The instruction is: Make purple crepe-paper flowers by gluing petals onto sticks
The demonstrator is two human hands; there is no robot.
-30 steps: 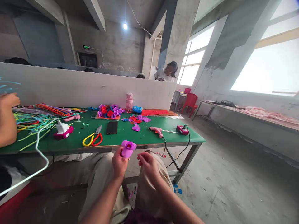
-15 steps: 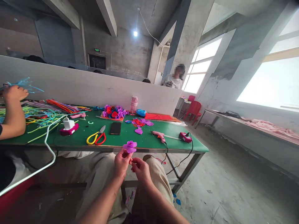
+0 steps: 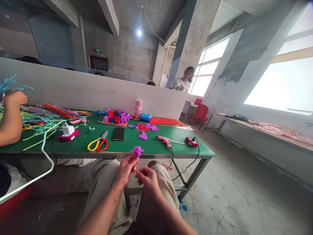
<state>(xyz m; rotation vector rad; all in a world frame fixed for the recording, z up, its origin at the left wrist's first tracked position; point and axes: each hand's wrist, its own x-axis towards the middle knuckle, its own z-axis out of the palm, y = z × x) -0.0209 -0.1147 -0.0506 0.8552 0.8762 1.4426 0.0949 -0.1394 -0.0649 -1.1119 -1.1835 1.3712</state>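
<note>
A purple artificial flower [image 3: 137, 150] with spread petals stands upright just off the table's front edge. Closed around its base are the fingers of my left hand [image 3: 126, 169]. Below it, my right hand [image 3: 147, 178] pinches the thin stem [image 3: 137, 165] that runs down from the flower. Nearest on the table lie a single purple petal [image 3: 143, 136] and a pile of red and purple petals [image 3: 144, 127]. Scissors [image 3: 98, 144] with one yellow and one red handle rest to the left, beside a black phone [image 3: 118, 133].
A pink glue gun [image 3: 164, 141] lies at the right, its cord hanging over the edge near a plug block [image 3: 191, 141]. Bunched flowers [image 3: 117, 117], a pink bottle [image 3: 138, 109] and fuzzy coloured stems [image 3: 60, 111] line the back. A co-worker's hand [image 3: 16, 98] holds blue stems at left.
The flower has tipped more upright and now shows from the side. My right hand has moved slightly down and away from my left, exposing the thin stem. The view has shifted a little.
</note>
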